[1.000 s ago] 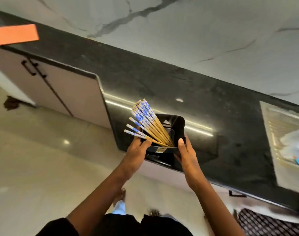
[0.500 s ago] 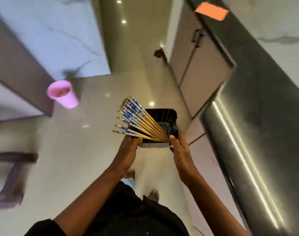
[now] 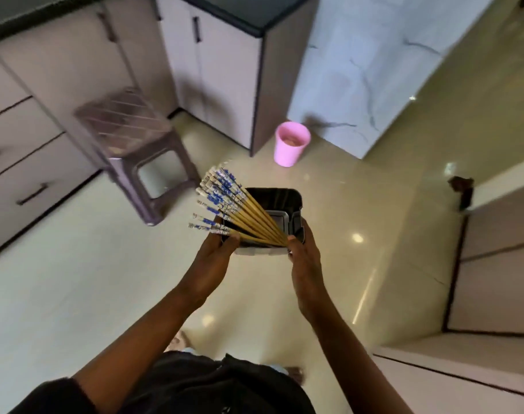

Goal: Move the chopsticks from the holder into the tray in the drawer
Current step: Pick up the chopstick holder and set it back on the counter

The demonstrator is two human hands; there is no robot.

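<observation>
A black square holder [image 3: 287, 196] is carried in mid-air over the floor, between both hands. Several wooden chopsticks [image 3: 239, 209] with blue-and-white ends fan out of it toward the upper left. My left hand [image 3: 214, 258] grips the holder's left near corner, with the lowest chopsticks just above its fingers. My right hand [image 3: 302, 249] grips the right near side, thumb against the wall. No open drawer or tray shows in this view.
A purple plastic stool [image 3: 144, 150] stands ahead on the left, before closed drawers [image 3: 24, 162]. A pink bucket [image 3: 291, 144] sits on the tiled floor by a cabinet corner [image 3: 256, 85]. A marble-look panel [image 3: 359, 70] rises at the right.
The view has swung away from the black counter across the room to the stool and drawers. Both hands keep the same grip on the holder, and the pink bucket now lies ahead.
</observation>
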